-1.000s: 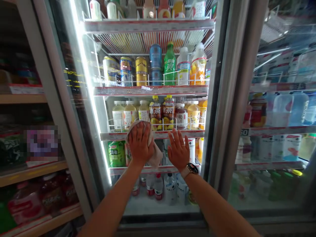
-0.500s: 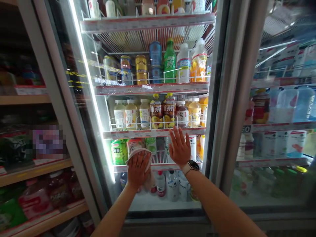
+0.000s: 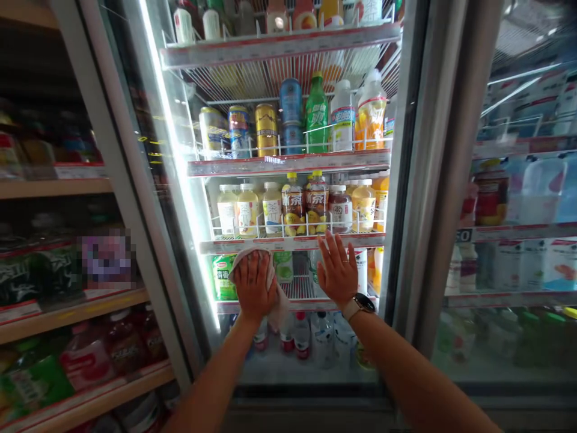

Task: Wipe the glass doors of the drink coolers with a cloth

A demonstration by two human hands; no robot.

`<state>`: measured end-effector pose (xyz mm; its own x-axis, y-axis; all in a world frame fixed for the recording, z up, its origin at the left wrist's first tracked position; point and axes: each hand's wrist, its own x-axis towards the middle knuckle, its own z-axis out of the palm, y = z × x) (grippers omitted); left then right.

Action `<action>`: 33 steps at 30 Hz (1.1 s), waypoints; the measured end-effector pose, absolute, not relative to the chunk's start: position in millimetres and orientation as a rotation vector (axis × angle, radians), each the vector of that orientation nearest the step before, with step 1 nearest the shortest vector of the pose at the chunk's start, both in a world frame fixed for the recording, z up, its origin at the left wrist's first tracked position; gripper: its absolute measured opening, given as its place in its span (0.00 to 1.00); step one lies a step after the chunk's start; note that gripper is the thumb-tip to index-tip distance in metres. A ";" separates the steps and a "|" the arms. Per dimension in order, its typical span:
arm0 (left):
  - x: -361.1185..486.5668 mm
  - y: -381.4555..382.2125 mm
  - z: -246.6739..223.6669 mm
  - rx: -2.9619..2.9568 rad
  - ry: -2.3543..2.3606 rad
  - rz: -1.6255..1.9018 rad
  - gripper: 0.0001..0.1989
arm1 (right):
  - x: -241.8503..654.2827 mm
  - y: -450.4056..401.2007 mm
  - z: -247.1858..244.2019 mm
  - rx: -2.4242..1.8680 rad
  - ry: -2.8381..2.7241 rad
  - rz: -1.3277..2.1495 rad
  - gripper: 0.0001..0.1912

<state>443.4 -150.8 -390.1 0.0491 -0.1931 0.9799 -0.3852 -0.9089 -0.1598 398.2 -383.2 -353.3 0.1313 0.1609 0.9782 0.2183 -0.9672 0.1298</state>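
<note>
My left hand (image 3: 255, 285) presses a pale cloth (image 3: 278, 304) flat against the glass door of a lit drinks cooler, its fingers together over the cloth and the loose end hanging below. To the right, my right hand (image 3: 338, 267) lies on the glass with spread fingers and nothing in it; a watch (image 3: 363, 303) is on that wrist. Behind the glass, bottles of dark tea (image 3: 317, 203) and a green bottle (image 3: 317, 114) stand on the wire shelves. A green package (image 3: 224, 279) shows left of the cloth.
Open wooden shelves (image 3: 67, 317) with bottles are on the left. A metal door frame (image 3: 444, 180) runs upright at the right, beside another cooler section with jugs (image 3: 543, 186) and cartons.
My left hand and the cloth have moved up on the glass. The view has shifted slightly, so the cooler appears farther right. My right hand remains spread on the door.
</note>
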 end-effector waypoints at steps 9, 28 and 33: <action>434.9 -152.3 -372.7 2.244 -0.742 1.971 0.30 | 398.5 -382.5 -353.2 -2.298 -0.404 -2.035 0.36; 420.1 -196.5 -406.6 2.278 -1.114 1.874 0.28 | 399.8 -382.1 -351.4 -2.304 -0.396 -2.036 0.34; 422.4 -214.9 -330.2 2.264 -1.003 1.939 0.30 | 398.7 -381.9 -349.6 -2.290 -0.392 -2.061 0.32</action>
<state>422.4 -214.9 -330.2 0.0363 -0.4615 0.8864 -0.4571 -0.7964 -0.3959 398.7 -381.9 -349.6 0.0879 0.1623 0.9828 0.2098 -0.9675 0.1410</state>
